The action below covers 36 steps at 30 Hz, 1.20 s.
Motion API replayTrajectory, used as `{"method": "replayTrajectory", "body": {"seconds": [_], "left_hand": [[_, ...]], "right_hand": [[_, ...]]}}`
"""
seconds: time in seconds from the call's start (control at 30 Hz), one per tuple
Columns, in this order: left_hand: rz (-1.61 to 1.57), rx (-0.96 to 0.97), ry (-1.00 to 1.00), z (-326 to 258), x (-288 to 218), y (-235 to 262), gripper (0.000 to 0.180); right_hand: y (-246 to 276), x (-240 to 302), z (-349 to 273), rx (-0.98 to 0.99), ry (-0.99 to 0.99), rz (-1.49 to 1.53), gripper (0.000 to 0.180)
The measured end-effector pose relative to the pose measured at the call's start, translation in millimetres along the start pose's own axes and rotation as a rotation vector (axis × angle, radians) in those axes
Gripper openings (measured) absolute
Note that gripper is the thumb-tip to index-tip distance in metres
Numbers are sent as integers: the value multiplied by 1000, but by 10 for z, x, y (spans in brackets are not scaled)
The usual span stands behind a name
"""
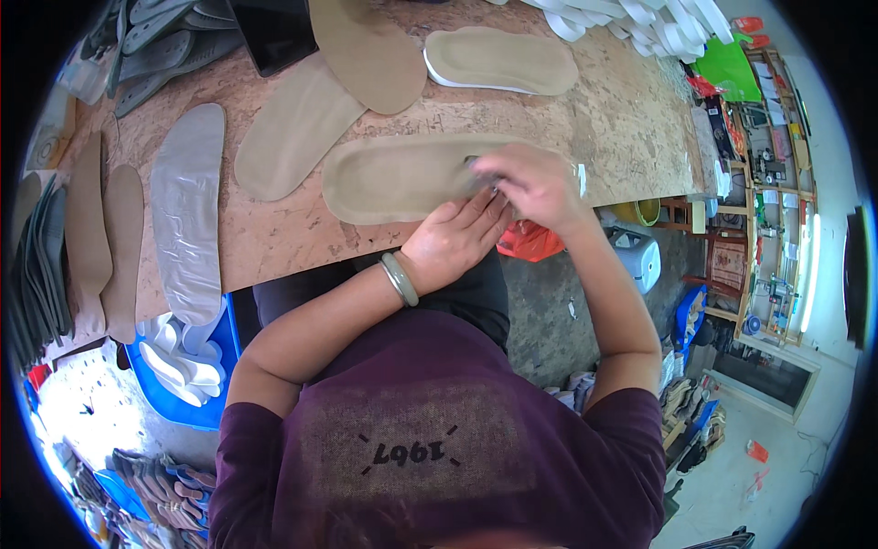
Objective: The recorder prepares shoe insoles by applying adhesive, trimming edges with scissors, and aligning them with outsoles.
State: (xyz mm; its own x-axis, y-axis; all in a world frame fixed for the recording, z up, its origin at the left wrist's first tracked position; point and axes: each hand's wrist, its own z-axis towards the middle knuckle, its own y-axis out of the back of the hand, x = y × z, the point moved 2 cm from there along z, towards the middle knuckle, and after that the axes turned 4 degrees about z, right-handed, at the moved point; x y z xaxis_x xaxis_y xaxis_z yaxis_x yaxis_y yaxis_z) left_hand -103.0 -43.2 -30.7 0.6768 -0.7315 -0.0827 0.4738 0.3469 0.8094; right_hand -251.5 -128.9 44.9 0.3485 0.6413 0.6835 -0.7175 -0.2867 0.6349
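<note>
A beige insole (393,178) lies lengthwise along the near edge of the table, in front of me. My left hand (460,240) rests flat at its near edge towards the right end, fingers stretched out side by side. A pale bangle (400,279) circles that wrist. Over the insole's right end is my right hand (535,183), its fingers curled in and blurred by motion. A small dark bit (471,161) shows by its fingertips, too smeared to name. Behind the insole, two more beige insoles (297,137) overlap, and another with a white underside (501,62) lies to their right.
At the left lie a shiny wrapped insole (187,201), brown insoles (89,233) and a row of dark ones (41,274). Grey pieces (169,55) and a black tablet-like slab (273,32) are at the back. White strips (640,23) fill the back right. A blue bin (197,412) stands below.
</note>
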Motion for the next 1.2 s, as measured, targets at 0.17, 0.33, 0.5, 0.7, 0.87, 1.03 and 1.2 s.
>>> {"method": "replayTrajectory", "body": {"seconds": [0.17, 0.33, 0.5, 0.7, 0.87, 1.03, 1.2], "left_hand": [[23, -60, -8, -5, -7, -7, 45], [-7, -42, -15, 43, 42, 93, 46], [-237, 90, -140, 37, 53, 160, 40], [11, -4, 80, 24, 49, 166, 43], [-22, 28, 59, -70, 37, 68, 43], [-47, -30, 47, -72, 52, 37, 43], [-51, -17, 27, -86, 59, 9, 44]], "right_hand": [[-89, -27, 46, 65, 223, -171, 37], [-130, -222, -144, -389, -423, 504, 39], [59, 19, -165, -526, -358, 831, 45], [-234, 208, 166, -202, -336, 510, 35], [-449, 104, 288, -118, -99, -178, 32], [-578, 99, 588, -105, 0, -255, 33], [-668, 153, 814, -31, 42, -248, 29]]}}
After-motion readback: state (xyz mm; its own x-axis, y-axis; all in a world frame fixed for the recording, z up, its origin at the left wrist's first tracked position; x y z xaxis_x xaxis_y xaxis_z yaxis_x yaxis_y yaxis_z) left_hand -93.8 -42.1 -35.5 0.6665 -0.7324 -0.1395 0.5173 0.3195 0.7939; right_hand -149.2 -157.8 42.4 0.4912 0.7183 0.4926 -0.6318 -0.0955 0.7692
